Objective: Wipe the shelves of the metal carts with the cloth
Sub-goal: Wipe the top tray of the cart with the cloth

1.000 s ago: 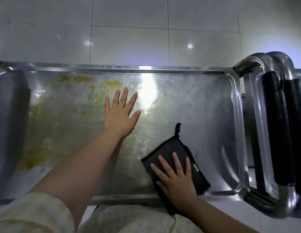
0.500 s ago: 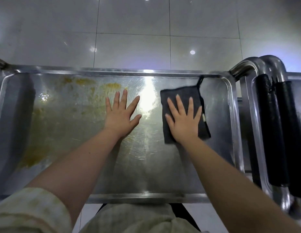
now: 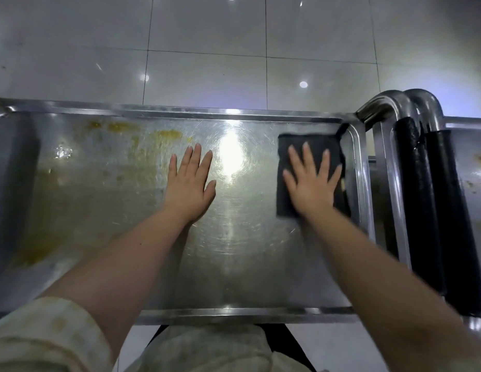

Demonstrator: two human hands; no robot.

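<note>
The top shelf of a metal cart (image 3: 247, 264) fills the view, shiny on the right and smeared with yellow-brown stains (image 3: 121, 162) on the left half. A dark grey cloth (image 3: 287, 146) lies flat in the shelf's far right corner, against the raised rim. My right hand (image 3: 311, 183) presses on it with fingers spread and straight. My left hand (image 3: 189, 183) rests flat on the bare metal at mid-shelf, fingers straight, beside a bright light glare.
Two curved steel handles with black foam grips (image 3: 427, 210) stand right of the shelf. A second cart's stained shelf (image 3: 475, 183) shows at the far right edge. Glossy grey floor tiles (image 3: 207, 63) lie beyond the cart.
My right hand has slid the cloth from the near edge up to the far side, then rightward into the far right corner. My left hand has stayed in place.
</note>
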